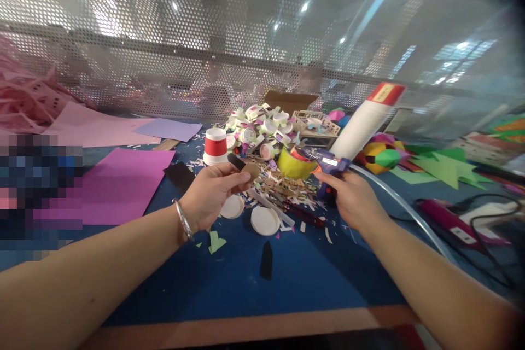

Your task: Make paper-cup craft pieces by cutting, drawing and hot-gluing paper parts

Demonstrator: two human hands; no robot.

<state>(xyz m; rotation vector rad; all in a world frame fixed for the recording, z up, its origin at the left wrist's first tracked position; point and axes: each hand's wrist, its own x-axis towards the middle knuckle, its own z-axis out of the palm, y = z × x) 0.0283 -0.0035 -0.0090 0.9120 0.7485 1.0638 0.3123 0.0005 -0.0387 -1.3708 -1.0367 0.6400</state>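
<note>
Head view: left hand [211, 192] pinches brown cardboard piece [251, 170]; right hand [351, 199] grips glue gun [330, 167].

Cardboard piece [250, 170] left, glue gun [328, 167] right.

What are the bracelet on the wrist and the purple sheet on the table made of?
The bracelet on the left hand looks like polished metal: silvery, with bright glints. The purple sheet seems to be matte craft paper or thin foam: flat, even colour, straight-cut edges; which one, the picture cannot settle.

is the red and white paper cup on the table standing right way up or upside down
Upside down. The red and white paper cup rests on its wide end on the blue table, narrow base on top, beyond the left hand.
</note>
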